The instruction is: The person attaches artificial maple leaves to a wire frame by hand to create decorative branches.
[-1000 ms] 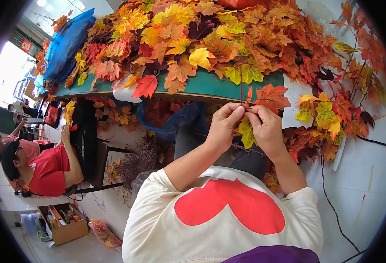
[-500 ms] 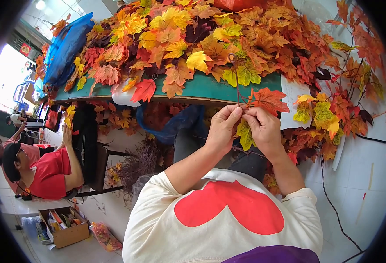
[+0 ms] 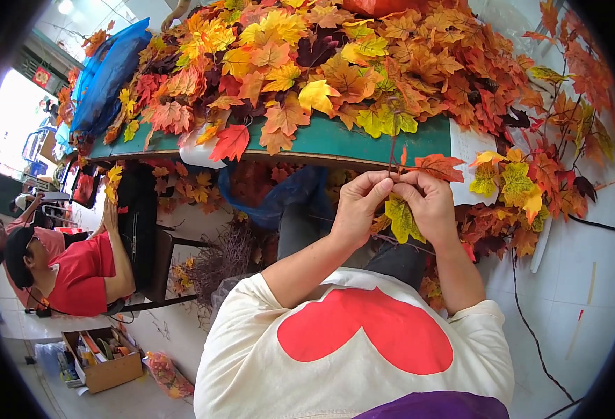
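My left hand (image 3: pixel 362 207) and my right hand (image 3: pixel 427 208) meet just in front of the table edge. Fingers of both are pinched together on the thin brown stem of an artificial maple-leaf branch (image 3: pixel 393 145). Its upper end rises over the table in front of the piled leaves. An orange-red maple leaf (image 3: pixel 439 167) sticks out to the right above my right hand. Below my fingers hangs a yellow-green leaf (image 3: pixel 404 219), between the two hands. The exact spot where the fingertips press is partly hidden by the thumbs.
Heaped artificial autumn leaves (image 3: pixel 363 70) cover most of the green table (image 3: pixel 251 137). A blue plastic bag (image 3: pixel 112 77) lies at its left end. Leafy branches (image 3: pixel 531 181) hang at the right. Co-workers, one in a red shirt (image 3: pixel 84 276), sit at left, beyond a cardboard box (image 3: pixel 108 366).
Both hands have shifted slightly right with the branch. The stem's top has moved right, and the orange-red leaf has turned to a flatter angle.
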### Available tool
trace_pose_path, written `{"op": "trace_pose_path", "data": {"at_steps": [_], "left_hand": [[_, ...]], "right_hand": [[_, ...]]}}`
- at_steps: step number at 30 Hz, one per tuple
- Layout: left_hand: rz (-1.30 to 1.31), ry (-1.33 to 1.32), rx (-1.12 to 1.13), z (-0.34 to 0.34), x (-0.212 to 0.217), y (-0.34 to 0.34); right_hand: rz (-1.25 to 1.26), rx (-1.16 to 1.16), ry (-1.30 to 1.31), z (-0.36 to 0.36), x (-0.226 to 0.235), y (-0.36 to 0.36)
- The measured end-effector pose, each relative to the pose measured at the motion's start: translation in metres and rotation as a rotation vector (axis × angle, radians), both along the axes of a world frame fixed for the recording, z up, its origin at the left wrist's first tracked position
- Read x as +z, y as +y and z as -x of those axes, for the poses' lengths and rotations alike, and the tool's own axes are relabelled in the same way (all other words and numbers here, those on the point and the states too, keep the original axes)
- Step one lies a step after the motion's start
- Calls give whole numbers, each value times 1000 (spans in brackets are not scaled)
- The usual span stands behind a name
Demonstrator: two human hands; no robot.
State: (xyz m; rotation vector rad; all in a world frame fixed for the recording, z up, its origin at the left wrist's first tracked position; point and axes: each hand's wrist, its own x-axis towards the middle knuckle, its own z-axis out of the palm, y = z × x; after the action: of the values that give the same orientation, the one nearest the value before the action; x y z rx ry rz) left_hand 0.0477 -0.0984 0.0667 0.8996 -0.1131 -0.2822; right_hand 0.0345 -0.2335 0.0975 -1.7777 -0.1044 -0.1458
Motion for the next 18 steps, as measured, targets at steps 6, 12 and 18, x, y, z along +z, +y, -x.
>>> {"op": "trace_pose_path", "data": {"at_steps": [6,12,18], "left_hand": [[-508,-489,264,-20,-17,0],[-1048,-996,647,-16,-4,8],[-946,-865,637,-27,-12,13]], "right_hand": [[-427,80,177,-16,-19,-3],[-311,40,47,-22,-19,0],[-241,-82,-70,-24,-19,8]]}}
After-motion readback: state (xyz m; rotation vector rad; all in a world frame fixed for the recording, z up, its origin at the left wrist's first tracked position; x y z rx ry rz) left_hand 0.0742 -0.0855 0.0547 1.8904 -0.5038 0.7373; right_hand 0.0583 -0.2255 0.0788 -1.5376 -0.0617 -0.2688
